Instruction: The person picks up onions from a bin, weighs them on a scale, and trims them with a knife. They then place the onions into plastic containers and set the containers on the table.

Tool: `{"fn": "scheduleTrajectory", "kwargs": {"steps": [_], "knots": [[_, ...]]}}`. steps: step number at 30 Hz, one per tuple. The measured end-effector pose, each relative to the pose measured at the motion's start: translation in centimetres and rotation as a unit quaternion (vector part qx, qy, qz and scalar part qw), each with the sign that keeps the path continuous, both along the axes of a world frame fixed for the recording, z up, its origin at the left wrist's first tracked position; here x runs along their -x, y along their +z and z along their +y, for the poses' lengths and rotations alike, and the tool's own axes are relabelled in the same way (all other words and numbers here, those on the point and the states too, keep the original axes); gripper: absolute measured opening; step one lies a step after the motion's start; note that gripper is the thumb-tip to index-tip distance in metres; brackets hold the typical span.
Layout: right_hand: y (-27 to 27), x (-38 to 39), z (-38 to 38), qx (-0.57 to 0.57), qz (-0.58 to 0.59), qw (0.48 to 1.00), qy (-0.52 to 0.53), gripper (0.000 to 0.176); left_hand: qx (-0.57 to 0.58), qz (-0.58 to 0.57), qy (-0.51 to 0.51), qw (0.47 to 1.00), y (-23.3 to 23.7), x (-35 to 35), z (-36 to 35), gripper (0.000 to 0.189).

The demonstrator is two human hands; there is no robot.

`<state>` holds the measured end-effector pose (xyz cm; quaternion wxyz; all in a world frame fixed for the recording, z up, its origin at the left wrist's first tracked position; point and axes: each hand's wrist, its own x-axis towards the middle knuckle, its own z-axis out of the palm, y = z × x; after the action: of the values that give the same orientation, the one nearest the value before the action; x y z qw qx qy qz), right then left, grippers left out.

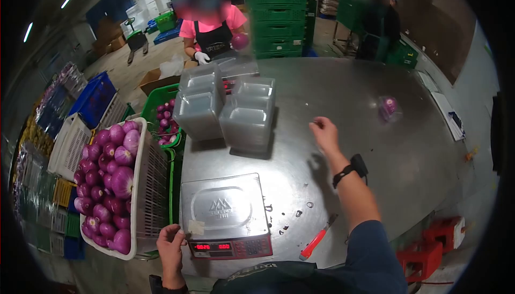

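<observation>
My left hand (170, 247) is beside the front left corner of a digital scale (225, 208), its fingers loosely bent with nothing visible in them. The scale's steel platform is bare and its red display is lit. Over the middle of the steel table, my right hand (325, 132) reaches forward, fingers half curled and holding nothing that I can see. Stacks of clear plastic containers (247, 125) stand to its left. Farther right lies a red onion in clear wrapping (388, 107). A red-handled knife (316, 242) rests on the table to the right of the scale.
A white crate (153, 197) heaped with red onions (110, 187) stands at the left, beside a green crate (155, 98) with more onions. Across the table (332, 82), a person in pink (233, 18) holds an onion. Green crates (276, 12) are stacked behind; red stools (421, 259) stand lower right.
</observation>
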<state>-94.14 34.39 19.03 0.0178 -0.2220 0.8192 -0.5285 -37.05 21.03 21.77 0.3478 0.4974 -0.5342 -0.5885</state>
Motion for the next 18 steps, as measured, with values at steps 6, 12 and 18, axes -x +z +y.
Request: {"fn": "scheduleTrajectory", "kwargs": {"steps": [6,12,18], "knots": [[2.8,-8.7,-14.2,0.03,0.291,0.94,0.176,0.025,0.054,0.001,0.033,0.998,3.0,-3.4,0.5,0.021],[3.5,-11.2,-19.4,-0.252,0.242,0.901,0.255,0.036,0.097,-0.025,0.099,0.99,5.2,-8.3,0.6,0.023],[2.9,-9.5,-19.3,-0.267,0.157,0.922,0.233,0.044,0.124,-0.045,0.139,0.981,6.3,-12.6,-1.5,0.02]]}}
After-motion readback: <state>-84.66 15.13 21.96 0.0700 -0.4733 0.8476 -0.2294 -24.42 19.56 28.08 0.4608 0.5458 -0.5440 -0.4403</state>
